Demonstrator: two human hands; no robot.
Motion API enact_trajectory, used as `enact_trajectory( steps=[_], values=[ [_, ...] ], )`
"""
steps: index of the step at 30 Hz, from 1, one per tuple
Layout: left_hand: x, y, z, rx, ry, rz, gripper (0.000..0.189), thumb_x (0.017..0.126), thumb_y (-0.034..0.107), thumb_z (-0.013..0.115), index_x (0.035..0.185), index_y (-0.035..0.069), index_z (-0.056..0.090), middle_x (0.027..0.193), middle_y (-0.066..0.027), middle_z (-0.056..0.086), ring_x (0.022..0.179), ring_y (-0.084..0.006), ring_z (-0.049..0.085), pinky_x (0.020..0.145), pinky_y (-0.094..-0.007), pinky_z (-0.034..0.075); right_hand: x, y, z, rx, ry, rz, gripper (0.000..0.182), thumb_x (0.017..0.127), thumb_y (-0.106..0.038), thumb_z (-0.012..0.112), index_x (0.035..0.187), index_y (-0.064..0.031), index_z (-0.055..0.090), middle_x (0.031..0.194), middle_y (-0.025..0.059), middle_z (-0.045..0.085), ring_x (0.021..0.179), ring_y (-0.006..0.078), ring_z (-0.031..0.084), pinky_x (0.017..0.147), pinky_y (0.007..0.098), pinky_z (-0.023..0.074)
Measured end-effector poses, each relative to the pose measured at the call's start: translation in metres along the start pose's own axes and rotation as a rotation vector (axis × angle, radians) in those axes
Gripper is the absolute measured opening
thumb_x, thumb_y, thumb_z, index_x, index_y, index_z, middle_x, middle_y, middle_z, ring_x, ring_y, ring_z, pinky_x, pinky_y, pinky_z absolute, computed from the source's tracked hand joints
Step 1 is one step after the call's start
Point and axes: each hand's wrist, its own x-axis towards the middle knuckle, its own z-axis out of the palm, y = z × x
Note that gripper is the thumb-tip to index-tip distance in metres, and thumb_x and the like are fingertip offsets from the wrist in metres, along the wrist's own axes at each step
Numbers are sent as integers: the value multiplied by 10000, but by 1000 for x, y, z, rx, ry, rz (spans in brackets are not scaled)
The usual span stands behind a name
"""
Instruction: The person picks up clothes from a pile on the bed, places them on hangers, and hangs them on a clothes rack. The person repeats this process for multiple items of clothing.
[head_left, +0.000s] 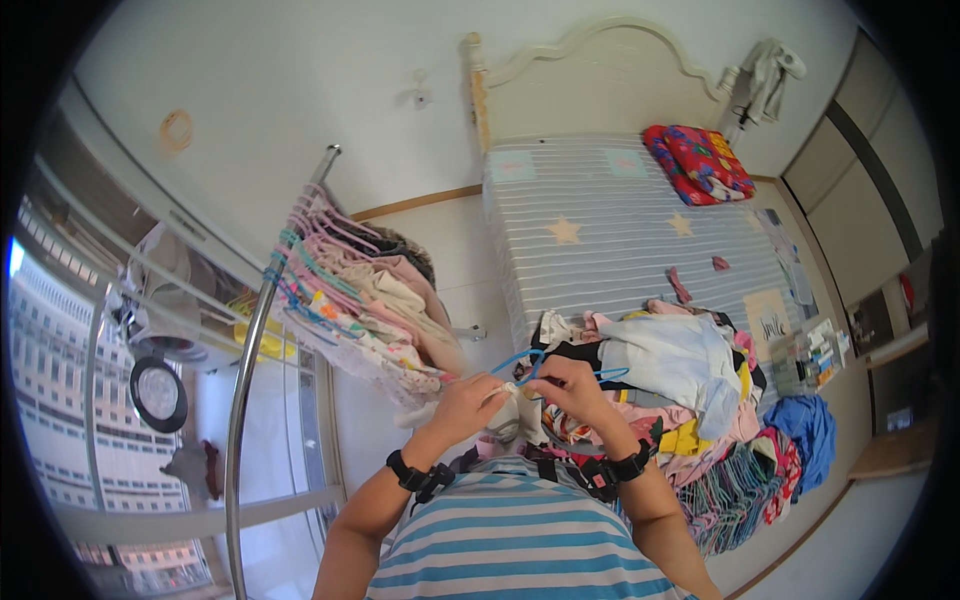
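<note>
In front of my waist, my right hand (571, 384) grips a blue clothes hanger (613, 373) close to its hook. My left hand (466, 407) is beside it, its fingers pinching the gathered edge of a cream garment (508, 418). The two hands almost touch. Most of the garment hangs below them, partly hidden by my hands and forearms. Just beyond my right hand, a heap of clothes lies on the bed, with a pale blue-white top (667, 349) uppermost. A yellow garment (682, 439) shows lower in the heap.
At left, a metal rail (259, 330) carries several hung garments (382, 292). The striped bed (585, 202) holds a folded red floral quilt (701, 165). Many hangers (731, 487) lie bunched at lower right by a blue cloth (802, 435). A clear box (806, 367) stands at the bed's edge.
</note>
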Motion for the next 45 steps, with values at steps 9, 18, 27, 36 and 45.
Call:
enact_trajectory(
  steps=[9,18,27,36,45],
  values=[
    [-46,16,-35,103,383,-91,142,888,171,693,944,62,622,704,-129,580,582,-297,554,556,-365,449,40,-40,44,22,191,-446,148,810,-119,776,894,-34,687,854,87,661,736,247,612,678,309,484],
    [-97,16,-73,-111,815,-301,142,974,127,618,941,-11,634,644,5,483,587,-58,395,525,-238,333,31,-14,79,212,-3,-74,150,844,-161,754,856,-30,680,759,52,639,665,165,586,587,281,459],
    [-114,27,-86,-164,857,-269,147,978,120,610,983,-23,642,684,23,529,610,-51,412,555,-222,345,72,5,160,315,-291,119,353,844,-288,755,1074,-49,636,901,24,641,770,105,606,635,264,484],
    [-138,37,-101,-201,738,-321,141,971,107,609,973,-27,653,777,-11,625,658,-67,500,603,-231,415,82,-6,172,499,-580,467,223,892,-231,688,1060,-90,648,902,-13,666,760,92,652,579,227,480],
    [-154,21,-108,-136,803,-348,146,966,122,618,977,-19,657,712,-11,600,613,-69,479,563,-239,395,80,23,167,959,-376,715,152,929,-119,584,1026,-11,627,897,85,693,744,194,713,670,322,608]
  ],
)
